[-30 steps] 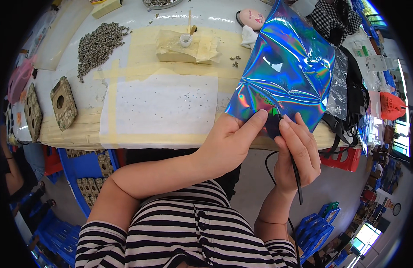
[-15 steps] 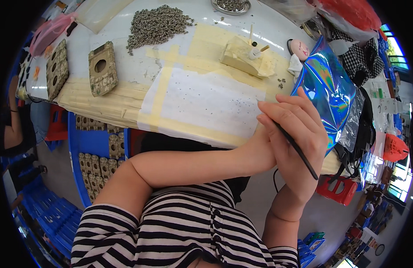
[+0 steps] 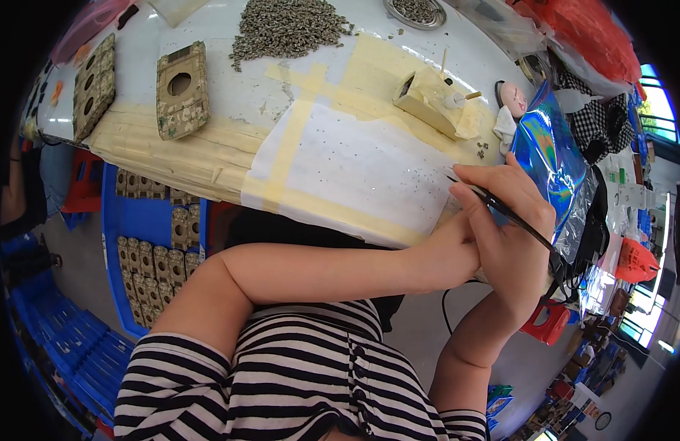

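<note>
In my right hand (image 3: 517, 220) is a pair of slim black tweezers (image 3: 507, 211), pinched between thumb and fingers. Their thin tip points left over the right edge of a white paper sheet (image 3: 347, 165), where tiny dark specks are scattered. My left forearm crosses in front of my body, and my left hand (image 3: 457, 246) lies under the right one at the table edge; its fingers are hidden. Beyond the sheet stands a tape-covered block (image 3: 428, 103) with a small white pot (image 3: 455, 99) and thin sticks.
A heap of small metallic parts (image 3: 292, 31) lies at the back, beside a round dish (image 3: 421, 16). Camouflage-patterned cases (image 3: 184, 106) stand at left. Below, a blue tray (image 3: 145, 217) holds several more. A shiny blue pouch (image 3: 549, 147) borders my right hand.
The view has shifted, so the table items appear farther right. My right hand has turned the tweezers to lie flatter, their tip now showing over the sheet.
</note>
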{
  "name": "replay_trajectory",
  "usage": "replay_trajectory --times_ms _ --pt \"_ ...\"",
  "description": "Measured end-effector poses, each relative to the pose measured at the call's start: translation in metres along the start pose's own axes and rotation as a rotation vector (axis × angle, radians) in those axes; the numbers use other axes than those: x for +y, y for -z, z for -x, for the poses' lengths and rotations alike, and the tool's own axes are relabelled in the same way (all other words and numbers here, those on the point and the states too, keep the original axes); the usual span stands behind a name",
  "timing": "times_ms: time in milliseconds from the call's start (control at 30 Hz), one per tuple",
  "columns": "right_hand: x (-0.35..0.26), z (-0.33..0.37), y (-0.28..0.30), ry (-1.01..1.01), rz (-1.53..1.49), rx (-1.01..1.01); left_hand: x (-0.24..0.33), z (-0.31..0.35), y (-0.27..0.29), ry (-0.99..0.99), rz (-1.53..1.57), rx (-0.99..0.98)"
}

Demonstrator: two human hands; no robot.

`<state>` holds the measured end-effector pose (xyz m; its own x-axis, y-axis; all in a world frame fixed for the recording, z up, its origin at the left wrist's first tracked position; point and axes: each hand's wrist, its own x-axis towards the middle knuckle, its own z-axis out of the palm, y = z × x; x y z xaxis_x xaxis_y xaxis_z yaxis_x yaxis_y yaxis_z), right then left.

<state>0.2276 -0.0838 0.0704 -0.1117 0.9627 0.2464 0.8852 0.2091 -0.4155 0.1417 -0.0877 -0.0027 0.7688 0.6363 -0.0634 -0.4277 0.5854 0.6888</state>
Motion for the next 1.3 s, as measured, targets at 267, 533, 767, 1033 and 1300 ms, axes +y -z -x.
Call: replay_trajectory --times_ms 267,533,767,1033,1300 --pt "0.007 0.015 0.01 0.008 -0.234 0.324 0.014 -0.001 0.0 0.243 -0.079 -0.036" --pt "0.035 0.08 0.012 -0.052 -0.037 0.588 -0.007 -0.005 -0.006 0.086 0.227 -0.015" --pt "0.032 0.091 -0.005 -0.1 0.084 0.548 -0.011 -0.004 0.0 0.138 0.2 -0.014" --pt "0.034 0.089 -0.005 -0.099 0.06 0.542 -0.009 -0.004 -0.001 0.173 0.221 0.004" --pt "0.036 0.089 -0.007 -0.084 0.057 0.542 -0.009 -0.003 -0.001 0.137 0.196 0.006"
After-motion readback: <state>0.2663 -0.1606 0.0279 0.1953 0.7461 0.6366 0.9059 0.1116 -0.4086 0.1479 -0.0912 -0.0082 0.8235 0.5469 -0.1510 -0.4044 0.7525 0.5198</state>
